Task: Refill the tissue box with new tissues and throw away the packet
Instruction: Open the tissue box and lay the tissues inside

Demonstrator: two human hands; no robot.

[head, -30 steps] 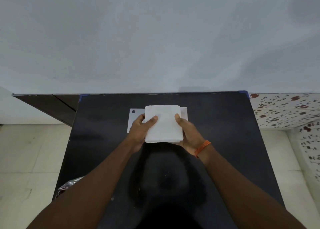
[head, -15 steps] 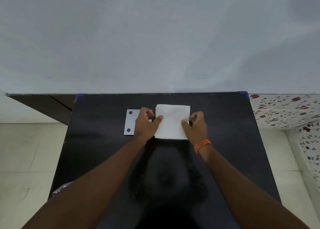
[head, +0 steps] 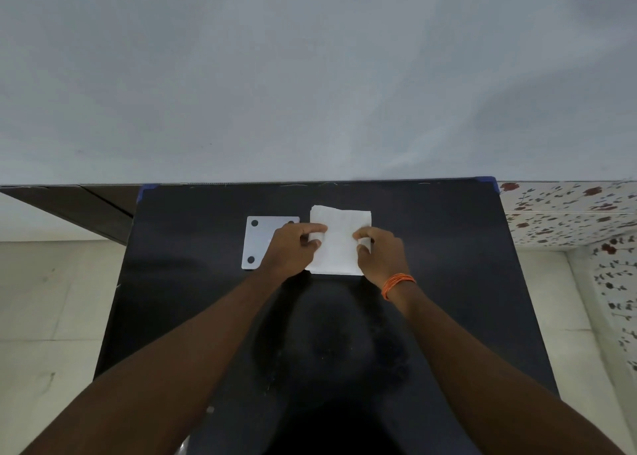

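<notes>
A white stack of tissues point(head: 339, 237) sits at the far middle of the black table point(head: 431, 299). My left hand point(head: 293, 247) grips the stack's left edge and my right hand point(head: 379, 253) grips its right edge, fingers curled around the sides. A flat white square plate point(head: 256, 242) with dark round spots at its corners lies just left of the stack, partly under my left hand. Whether the stack sits inside a box is hidden by my hands. No packet shows.
A pale wall rises right behind the table. A dark wooden ledge point(head: 86, 206) runs to the left. A flower-patterned surface point(head: 568, 213) stands on the right. Light floor tiles point(head: 51, 316) lie on both sides.
The tissue stack went from being held above the plate to lying on the table right of the plate. Both hands followed it and shifted to grip its side edges.
</notes>
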